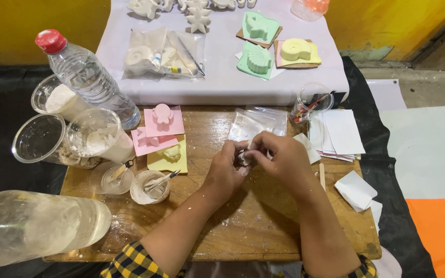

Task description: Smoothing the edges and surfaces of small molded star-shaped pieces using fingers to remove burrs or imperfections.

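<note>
Head view: left hand [226, 167] and right hand [279, 157] meeting over the middle of the wooden bench [248, 221], both pinching one small whitish piece [244, 157], too small to identify. Just behind the hands, a clear plastic bag [256, 123]. Left of them, pink and yellow moulds [163, 136], then two small cups [132, 183] with stirring tools. Farther left, a water bottle [86, 77]. Right of the hands, white paper sheets [338, 134].

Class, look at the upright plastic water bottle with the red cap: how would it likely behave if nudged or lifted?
The water bottle looks nearly full, so probably heavy for its size. Tall and narrow, it may tip if pushed near the red cap. Its ribbed clear wall likely flexes under a squeeze.
</note>
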